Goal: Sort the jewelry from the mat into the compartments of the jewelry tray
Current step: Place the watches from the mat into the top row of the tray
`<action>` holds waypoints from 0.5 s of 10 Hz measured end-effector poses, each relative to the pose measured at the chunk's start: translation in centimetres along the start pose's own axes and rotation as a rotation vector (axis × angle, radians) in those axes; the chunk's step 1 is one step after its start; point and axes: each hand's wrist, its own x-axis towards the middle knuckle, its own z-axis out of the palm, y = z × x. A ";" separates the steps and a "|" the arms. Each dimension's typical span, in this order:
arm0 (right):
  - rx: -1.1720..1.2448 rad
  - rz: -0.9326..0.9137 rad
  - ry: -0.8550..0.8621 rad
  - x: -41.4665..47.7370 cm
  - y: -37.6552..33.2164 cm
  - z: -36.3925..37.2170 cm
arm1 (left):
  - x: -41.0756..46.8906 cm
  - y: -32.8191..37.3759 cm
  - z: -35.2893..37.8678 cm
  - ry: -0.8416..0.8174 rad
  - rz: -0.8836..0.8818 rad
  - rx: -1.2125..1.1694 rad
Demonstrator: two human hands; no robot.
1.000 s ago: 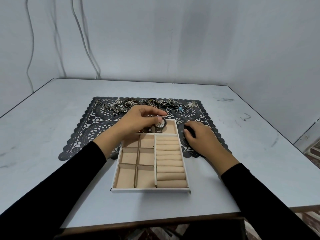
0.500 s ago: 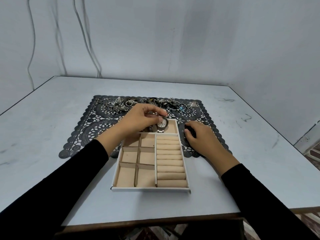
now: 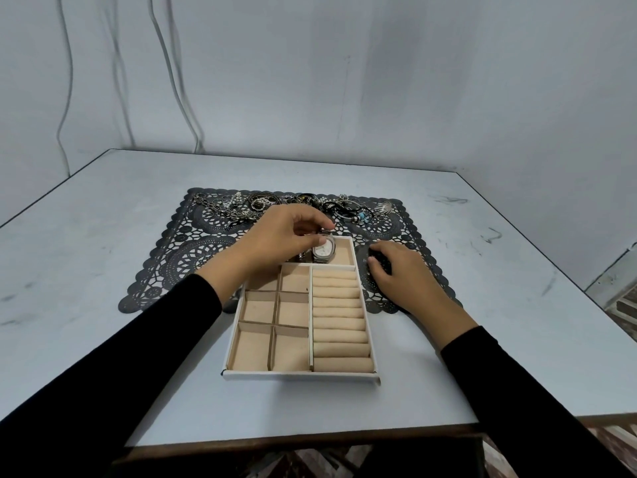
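The sorting has barely begun. The left hand (image 3: 286,238) reaches over the far end of the tray (image 3: 300,376), and its fingers (image 3: 319,222) pinch the metal band of a watch (image 3: 324,250). The watch stands just below those fingertips in the long far compartment, its pale face tilted up. A second metal piece shows beside it under the palm, too hidden to name.

The right hand (image 3: 405,276) rests on the mat (image 3: 193,260) just right of the tray. Its fingers curl down onto a dark patch, and I cannot tell whether they hold anything or only touch the lace.

Just beyond the left fingertips, the rest of the jewelry (image 3: 262,203) lies in a tangled row along the mat's far edge: chains, rings, bracelets. Nearer than both hands, the six small compartments (image 3: 256,310) and the ring rolls (image 3: 339,315) hold nothing visible. Judging by this, nearly all pieces are left to sort.
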 end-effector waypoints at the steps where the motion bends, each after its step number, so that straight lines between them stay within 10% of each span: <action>1: 0.008 0.005 0.002 -0.1 -0.1 -0.1 | 0.7 -0.4 -0.5 -0.024 0.047 0.153; 5: 0.015 -0.001 0.008 -0.1 -0.2 -0.2 | 1.6 -1.4 -1.2 -0.125 0.169 0.366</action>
